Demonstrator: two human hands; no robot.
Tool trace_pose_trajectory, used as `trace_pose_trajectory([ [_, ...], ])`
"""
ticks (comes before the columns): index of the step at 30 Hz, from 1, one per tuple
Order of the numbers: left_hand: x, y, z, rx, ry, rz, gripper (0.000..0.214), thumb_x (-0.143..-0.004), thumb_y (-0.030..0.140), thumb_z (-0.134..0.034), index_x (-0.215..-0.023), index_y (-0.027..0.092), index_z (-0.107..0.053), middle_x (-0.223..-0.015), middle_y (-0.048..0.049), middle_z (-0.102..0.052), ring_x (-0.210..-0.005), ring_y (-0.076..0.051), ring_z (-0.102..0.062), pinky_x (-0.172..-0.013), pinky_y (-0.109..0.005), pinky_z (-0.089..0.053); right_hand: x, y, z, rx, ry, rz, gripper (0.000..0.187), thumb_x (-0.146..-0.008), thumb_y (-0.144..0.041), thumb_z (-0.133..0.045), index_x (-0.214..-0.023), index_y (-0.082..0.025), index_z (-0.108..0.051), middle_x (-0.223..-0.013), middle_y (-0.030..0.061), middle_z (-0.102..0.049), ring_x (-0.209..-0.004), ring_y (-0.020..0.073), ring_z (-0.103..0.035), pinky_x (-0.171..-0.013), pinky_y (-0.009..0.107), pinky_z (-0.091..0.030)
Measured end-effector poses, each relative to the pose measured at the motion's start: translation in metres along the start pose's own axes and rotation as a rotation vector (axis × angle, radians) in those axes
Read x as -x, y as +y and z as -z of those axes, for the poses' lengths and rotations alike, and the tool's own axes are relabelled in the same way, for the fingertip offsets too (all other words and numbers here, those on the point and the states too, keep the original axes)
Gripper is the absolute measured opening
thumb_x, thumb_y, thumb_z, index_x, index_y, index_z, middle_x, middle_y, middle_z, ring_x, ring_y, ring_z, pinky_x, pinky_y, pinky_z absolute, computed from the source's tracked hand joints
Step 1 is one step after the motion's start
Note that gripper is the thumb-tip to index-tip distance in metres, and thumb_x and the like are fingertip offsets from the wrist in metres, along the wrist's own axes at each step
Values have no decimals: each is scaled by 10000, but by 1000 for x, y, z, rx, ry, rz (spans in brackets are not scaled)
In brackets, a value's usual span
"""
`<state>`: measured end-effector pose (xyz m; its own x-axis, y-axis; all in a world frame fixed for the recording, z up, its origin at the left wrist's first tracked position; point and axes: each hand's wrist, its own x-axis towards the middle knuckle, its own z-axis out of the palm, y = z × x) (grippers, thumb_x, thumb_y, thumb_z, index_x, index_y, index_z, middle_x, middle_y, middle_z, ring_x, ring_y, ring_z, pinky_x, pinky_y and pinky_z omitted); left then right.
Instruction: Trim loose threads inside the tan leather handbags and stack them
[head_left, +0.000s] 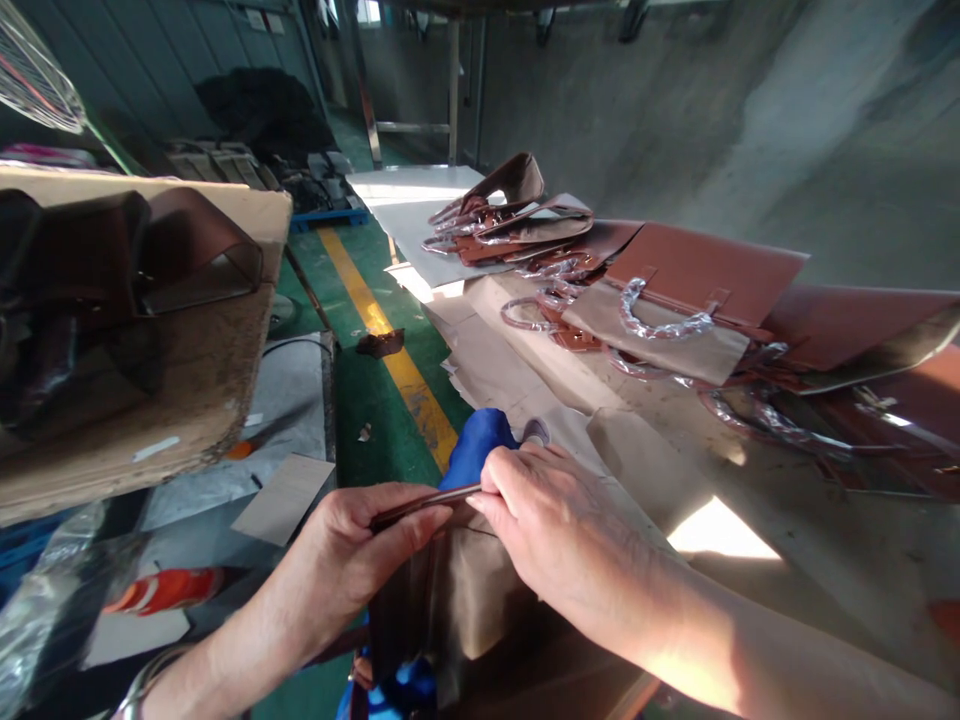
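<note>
A brown leather bag piece (480, 590) with a shiny taupe inner face lies across my lap, and its dark upper edge runs between my hands. My left hand (371, 540) pinches this edge at its left part, thumb below and fingers above. Close to it, my right hand (551, 510) grips the right part of the same edge between thumb and bent fingers. The fingertips of my right hand are partly hidden. Blue cloth (480, 445) shows just beyond the hands. Lower parts of the bag piece run out of view.
On the right, a paper-covered table (637, 440) carries several brown handbags (697, 270) with plastic-wrapped handles. At left, more brown bag pieces (195, 250) lie on a cardboard-topped surface (225, 400). An orange-red bottle (165, 590) lies below, and a yellow floor stripe (382, 340) crosses the green floor.
</note>
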<state>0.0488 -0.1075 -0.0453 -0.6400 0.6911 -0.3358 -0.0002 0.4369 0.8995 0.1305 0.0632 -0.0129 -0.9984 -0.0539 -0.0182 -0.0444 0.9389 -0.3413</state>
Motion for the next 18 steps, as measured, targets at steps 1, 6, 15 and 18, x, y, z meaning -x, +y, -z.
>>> trace_pose_trajectory([
  [1, 0, 0, 0, -1, 7, -14, 395, -795, 506, -550, -940, 178, -715, -748, -26, -653, -728, -185, -579, -592, -212, -425, 0, 0, 0, 8, -3, 3, 110, -889, -143, -521, -791, -170, -480, -760, 37, -583, -767, 197, -532, -673, 320, -374],
  [6, 1, -4, 0, 7, 5, -38, 387, -802, 496, -562, -988, 192, -712, -762, -22, -670, -725, -178, -585, -602, -208, -437, 0, 0, -1, 56, 0, 15, 110, -896, -139, -504, -792, -170, -483, -754, 42, -582, -742, 201, -534, -659, 322, -383],
  [15, 2, -2, 0, 18, -32, -10, 391, -811, 485, -551, -984, 174, -713, -797, -33, -693, -730, -187, -599, -603, -214, -455, -1, 0, -2, 35, -12, -19, 54, -897, -141, -506, -850, -161, -489, -767, 52, -590, -748, 200, -545, -668, 319, -385],
  [18, 2, 0, -1, 33, -25, -7, 402, -813, 485, -548, -1032, 186, -703, -786, -25, -692, -751, -196, -604, -607, -219, -462, 0, -1, 0, 36, -2, -13, 36, -882, -125, -528, -878, -160, -526, -768, 43, -592, -754, 195, -533, -666, 316, -367],
])
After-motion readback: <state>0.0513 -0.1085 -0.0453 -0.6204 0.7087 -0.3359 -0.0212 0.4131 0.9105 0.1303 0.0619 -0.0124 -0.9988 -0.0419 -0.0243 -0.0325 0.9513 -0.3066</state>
